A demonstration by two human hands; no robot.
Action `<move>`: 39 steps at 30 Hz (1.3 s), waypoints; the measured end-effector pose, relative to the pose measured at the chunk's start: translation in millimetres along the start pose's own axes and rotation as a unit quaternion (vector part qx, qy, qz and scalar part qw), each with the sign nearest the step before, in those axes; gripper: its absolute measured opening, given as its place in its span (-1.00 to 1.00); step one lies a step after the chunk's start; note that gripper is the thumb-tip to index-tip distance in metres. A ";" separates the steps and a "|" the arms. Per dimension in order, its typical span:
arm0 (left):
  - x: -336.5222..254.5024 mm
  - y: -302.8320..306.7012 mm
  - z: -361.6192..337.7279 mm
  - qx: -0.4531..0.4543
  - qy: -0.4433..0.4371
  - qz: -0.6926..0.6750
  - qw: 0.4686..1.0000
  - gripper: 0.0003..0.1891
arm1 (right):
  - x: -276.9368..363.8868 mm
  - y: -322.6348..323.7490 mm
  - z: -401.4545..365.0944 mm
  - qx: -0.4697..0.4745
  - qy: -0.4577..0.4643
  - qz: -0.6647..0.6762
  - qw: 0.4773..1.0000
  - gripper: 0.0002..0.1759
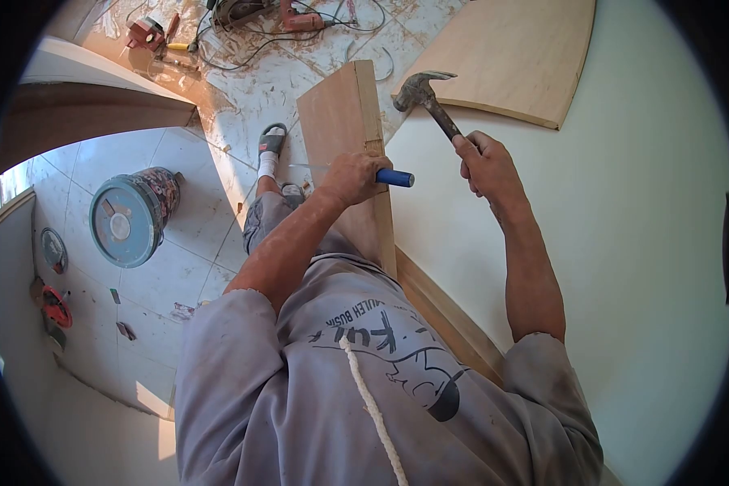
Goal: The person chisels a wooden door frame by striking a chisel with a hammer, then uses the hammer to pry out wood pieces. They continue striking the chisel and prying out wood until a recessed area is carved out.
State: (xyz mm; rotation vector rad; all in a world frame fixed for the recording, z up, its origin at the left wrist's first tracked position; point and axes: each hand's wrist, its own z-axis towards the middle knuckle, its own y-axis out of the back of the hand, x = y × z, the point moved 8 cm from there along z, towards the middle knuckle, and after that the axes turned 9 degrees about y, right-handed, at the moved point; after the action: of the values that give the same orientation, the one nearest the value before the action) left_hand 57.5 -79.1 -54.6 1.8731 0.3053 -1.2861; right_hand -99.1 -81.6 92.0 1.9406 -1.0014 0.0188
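My left hand (352, 178) is wrapped around a chisel (395, 177). Its blue handle sticks out to the right of my fist, and a thin pale blade shows to the left. The fist rests at a wooden door panel (332, 105) standing on edge in front of me, with the handle crossing its narrow edge. In my right hand (490, 170) is a claw hammer (441, 117), gripped by the handle. Its metal head is raised up and to the left, beyond the chisel and apart from it.
Another wooden panel (502, 61) leans at the upper right, against the pale wall (624, 243). A lidded bucket (125, 220) stands on the tiled floor at left. Power tools (304, 18), cords and wood shavings litter the floor ahead. A curved wooden piece (97, 121) juts in at upper left.
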 end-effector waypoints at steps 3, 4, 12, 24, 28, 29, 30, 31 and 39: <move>5.9 3.3 -0.6 0.004 -0.003 -0.016 1.000 -0.78 | 1.5 2.2 -1.7 -0.002 -0.003 0.004 1.000 -0.57; 7.4 5.5 -2.5 0.006 -0.004 -0.014 1.000 -0.78 | 0.8 3.0 -3.2 -0.001 -0.008 0.008 1.000 -0.57; 93.2 102.9 -14.1 -0.296 0.317 -0.222 0.873 -0.53 | -4.2 12.9 -5.4 -0.006 -0.002 0.000 1.000 -0.57; 5.0 115.5 62.2 -0.189 0.257 -0.561 0.764 -0.51 | 9.9 36.9 -17.7 -0.002 0.066 -0.078 0.995 -0.51; 9.2 102.1 75.5 -0.215 0.255 -0.508 0.794 -0.47 | 15.8 46.9 -20.9 -0.021 0.070 -0.074 0.995 -0.50; 11.0 96.5 76.8 -0.209 0.264 -0.503 0.796 -0.45 | 15.6 46.7 -21.8 -0.022 0.070 -0.073 0.995 -0.50; 8.7 93.5 77.9 -0.208 0.264 -0.503 0.796 -0.45 | 17.7 47.2 -22.1 -0.023 0.080 -0.069 0.994 -0.50; 5.6 89.8 79.0 -0.211 0.256 -0.526 0.783 -0.50 | 20.2 47.9 -22.5 -0.024 0.090 -0.066 0.994 -0.50; 7.3 82.5 89.8 -0.207 0.246 -0.479 0.816 -0.43 | 31.1 49.9 -20.4 -0.022 0.106 -0.072 0.991 -0.50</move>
State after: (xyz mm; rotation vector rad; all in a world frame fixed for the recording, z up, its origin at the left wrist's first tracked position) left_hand 51.0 -199.2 -32.9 1.6373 1.8389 -1.1267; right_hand -103.3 -98.5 151.7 1.9216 -0.7145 0.1180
